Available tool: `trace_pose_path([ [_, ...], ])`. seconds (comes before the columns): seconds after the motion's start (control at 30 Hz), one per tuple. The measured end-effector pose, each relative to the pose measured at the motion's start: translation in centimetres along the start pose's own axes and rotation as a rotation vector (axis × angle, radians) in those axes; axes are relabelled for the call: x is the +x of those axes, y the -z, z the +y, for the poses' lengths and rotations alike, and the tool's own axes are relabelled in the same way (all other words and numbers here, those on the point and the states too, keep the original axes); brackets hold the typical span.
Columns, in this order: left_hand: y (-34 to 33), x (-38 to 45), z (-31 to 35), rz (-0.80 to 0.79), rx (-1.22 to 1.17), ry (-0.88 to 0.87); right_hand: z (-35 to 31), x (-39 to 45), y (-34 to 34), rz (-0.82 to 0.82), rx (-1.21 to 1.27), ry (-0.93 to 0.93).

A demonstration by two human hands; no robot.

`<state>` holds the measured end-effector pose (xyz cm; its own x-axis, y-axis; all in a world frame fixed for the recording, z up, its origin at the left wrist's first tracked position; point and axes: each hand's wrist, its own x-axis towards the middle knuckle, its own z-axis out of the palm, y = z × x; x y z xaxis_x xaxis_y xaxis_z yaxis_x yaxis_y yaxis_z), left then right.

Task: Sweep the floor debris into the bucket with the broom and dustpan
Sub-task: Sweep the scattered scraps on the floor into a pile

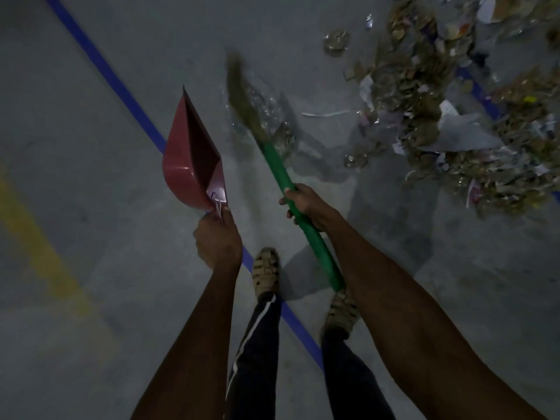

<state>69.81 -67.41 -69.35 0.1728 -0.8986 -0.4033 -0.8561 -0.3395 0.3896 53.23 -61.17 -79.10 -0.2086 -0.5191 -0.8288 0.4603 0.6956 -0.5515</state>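
Broom (274, 159) and dustpan (194, 165) both in hand, above a grey floor (91, 116).

Right hand (303, 204) wraps its fingers round the green handle; the blurred bristle head points toward clear plastic scraps (260, 113) just ahead. Left hand (216, 241) grips the red dustpan by its handle, pan raised with its mouth tipped sideways. Debris pile (454, 116) of dry leaves and paper lies to the right. A blue line (121, 86) crosses the floor diagonally.
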Motion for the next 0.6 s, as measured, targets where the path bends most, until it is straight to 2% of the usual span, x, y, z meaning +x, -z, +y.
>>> trace_pose_path([
  [0.1, 0.4, 1.2, -0.3, 0.002, 0.003, 0.007, 0.9, 2.1, -0.9, -0.002, -0.093, -0.085],
  [0.23, 0.3, 1.6, -1.0, -0.016, 0.019, 0.016, 3.4, 2.6, 0.7, 0.114, -0.035, -0.117],
  [0.43, -0.4, 0.8, -1.2, -0.050, 0.014, -0.005, 6.4, 1.7, 7.7, 0.436, 0.088, -0.122],
  [0.6, -1.5, -0.3, -0.1, -0.063, 0.036, -0.086, 7.1, -0.2, 14.8, 0.679, 0.123, -0.064],
])
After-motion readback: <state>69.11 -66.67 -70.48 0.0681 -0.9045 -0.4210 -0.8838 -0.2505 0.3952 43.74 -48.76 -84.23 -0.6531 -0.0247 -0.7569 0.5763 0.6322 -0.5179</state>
